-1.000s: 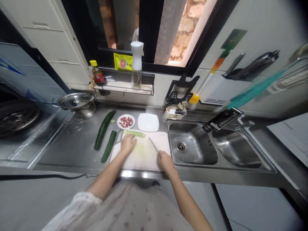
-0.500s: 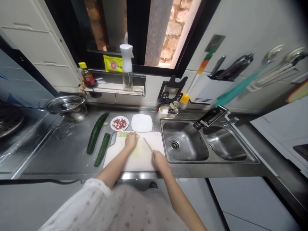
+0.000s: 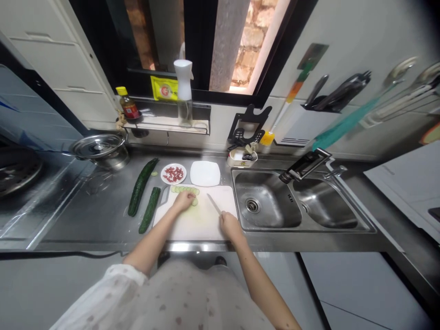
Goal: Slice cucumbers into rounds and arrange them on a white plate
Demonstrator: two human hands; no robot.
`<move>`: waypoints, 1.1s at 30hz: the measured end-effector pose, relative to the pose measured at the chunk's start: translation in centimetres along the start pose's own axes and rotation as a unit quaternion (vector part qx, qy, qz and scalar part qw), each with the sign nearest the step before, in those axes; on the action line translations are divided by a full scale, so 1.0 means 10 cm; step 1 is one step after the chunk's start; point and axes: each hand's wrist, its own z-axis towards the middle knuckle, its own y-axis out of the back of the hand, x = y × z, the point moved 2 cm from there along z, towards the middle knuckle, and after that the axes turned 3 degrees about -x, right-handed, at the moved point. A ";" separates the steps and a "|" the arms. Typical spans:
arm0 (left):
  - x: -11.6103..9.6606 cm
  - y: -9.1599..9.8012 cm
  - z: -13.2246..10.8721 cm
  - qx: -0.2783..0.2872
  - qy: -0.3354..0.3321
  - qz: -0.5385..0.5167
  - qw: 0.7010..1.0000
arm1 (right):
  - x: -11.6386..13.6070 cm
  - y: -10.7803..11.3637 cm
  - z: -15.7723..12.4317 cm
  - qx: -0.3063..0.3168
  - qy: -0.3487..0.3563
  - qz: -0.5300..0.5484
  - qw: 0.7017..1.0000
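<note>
My right hand (image 3: pixel 229 225) is wrapped round the handle of a kitchen knife (image 3: pixel 213 203), its blade lying over the right part of the white cutting board (image 3: pixel 206 229). My left hand (image 3: pixel 184 200) is closed, fingertips pinching a pale green cucumber slice (image 3: pixel 195 202) above the board. Behind that hand, a row of overlapping cucumber slices (image 3: pixel 182 189) runs along the board's far edge. To the left of the board lie a cut cucumber (image 3: pixel 149 211) and a longer cucumber (image 3: pixel 140 189), with a small cut end (image 3: pixel 154 173) beside them.
Behind the board stand a plate of chopped red pieces (image 3: pixel 164 180) and a white square plate (image 3: pixel 205 173). A double sink (image 3: pixel 268 201) with a black faucet (image 3: pixel 304 166) adjoins on the right. A lidded steel pot (image 3: pixel 101 149) sits back left.
My left hand has drawn back from the row of slices, nearer to me and slightly left, with one slice at its fingertips. The knife stays in my right hand, nearly unmoved.
</note>
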 end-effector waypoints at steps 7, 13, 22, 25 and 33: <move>0.21 0.15 -0.11 0.072 -0.081 0.051 0.993 | 0.03 0.03 -0.01 -0.001 -0.002 -0.005 1.000; 0.26 0.18 -0.20 -0.031 -0.059 0.063 0.996 | 0.02 0.06 -0.03 0.003 -0.008 0.003 1.000; 0.35 0.14 -0.32 -0.068 0.055 0.052 0.995 | 0.26 0.08 -0.23 0.017 0.038 0.012 0.999; 0.35 0.14 -0.31 -0.070 0.076 0.036 0.994 | 0.41 0.03 -0.30 0.035 0.083 -0.002 0.996; 0.36 0.14 -0.30 -0.063 0.090 0.022 0.994 | 0.55 -0.03 -0.30 0.056 0.116 -0.054 0.990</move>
